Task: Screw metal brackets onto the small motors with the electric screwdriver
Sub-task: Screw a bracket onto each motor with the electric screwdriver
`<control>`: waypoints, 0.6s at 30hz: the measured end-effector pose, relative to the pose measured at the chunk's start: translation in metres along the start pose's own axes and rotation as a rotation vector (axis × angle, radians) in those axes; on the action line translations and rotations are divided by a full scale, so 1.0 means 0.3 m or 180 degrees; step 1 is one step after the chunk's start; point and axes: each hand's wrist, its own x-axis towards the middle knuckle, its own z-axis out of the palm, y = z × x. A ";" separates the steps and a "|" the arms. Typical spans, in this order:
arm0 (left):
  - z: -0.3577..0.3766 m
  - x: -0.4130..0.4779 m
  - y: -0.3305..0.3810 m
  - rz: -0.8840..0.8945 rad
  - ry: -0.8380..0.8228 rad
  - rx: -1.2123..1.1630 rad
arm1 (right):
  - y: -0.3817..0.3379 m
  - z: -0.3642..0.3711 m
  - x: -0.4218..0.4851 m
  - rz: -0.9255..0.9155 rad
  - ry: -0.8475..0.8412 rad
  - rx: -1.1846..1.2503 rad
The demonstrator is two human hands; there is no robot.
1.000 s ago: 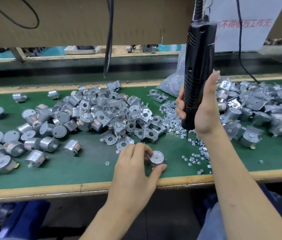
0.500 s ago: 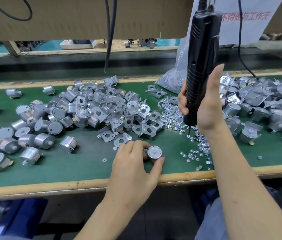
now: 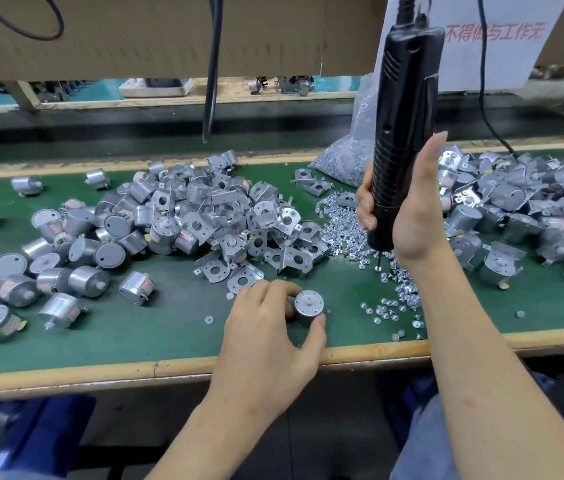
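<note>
My left hand (image 3: 266,327) pinches a small silver motor (image 3: 309,307) standing shaft-up on the green bench near its front edge. My right hand (image 3: 408,216) grips the black electric screwdriver (image 3: 402,126), held upright with its bit just above a spread of loose screws (image 3: 346,230). A heap of metal brackets (image 3: 260,237) lies behind the left hand. Loose motors (image 3: 76,244) are piled to the left.
A clear bag of screws (image 3: 350,161) leans at the back. Motors with brackets fitted (image 3: 523,209) pile up at the right. Black cables (image 3: 213,64) hang over the bench. The wooden front edge (image 3: 156,368) runs below my hands. A cardboard panel spans the top.
The motor stays pinched in my left hand at about the same spot. The screwdriver in my right hand has kept its place over the screws; the view has shifted slightly.
</note>
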 end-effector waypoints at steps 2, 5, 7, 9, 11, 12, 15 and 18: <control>0.001 0.000 0.000 -0.0035 0.0020 0.0010 | -0.002 0.002 -0.001 -0.0001 0.0014 -0.0009; 0.001 0.000 0.006 -0.0089 0.0094 -0.0012 | -0.005 0.005 -0.003 -0.0033 0.0033 -0.0028; 0.002 0.000 0.010 -0.0104 0.0127 -0.0031 | -0.010 0.009 -0.007 -0.0050 0.0056 -0.0025; 0.004 0.001 0.010 -0.0105 0.0151 -0.0021 | -0.014 0.019 -0.011 -0.0084 0.0077 -0.0018; 0.006 0.002 0.009 -0.0098 0.0153 0.0003 | -0.019 0.034 -0.015 -0.0110 0.0080 0.0042; 0.006 0.003 0.008 -0.0090 0.0146 0.0017 | -0.021 0.044 -0.016 -0.0121 0.0071 0.0079; 0.009 0.001 0.004 -0.0048 0.0160 0.0047 | -0.021 0.076 -0.023 -0.0128 0.0019 0.0094; 0.008 -0.003 0.005 -0.0125 0.0181 -0.0054 | -0.006 0.099 -0.032 -0.0104 0.0013 0.0063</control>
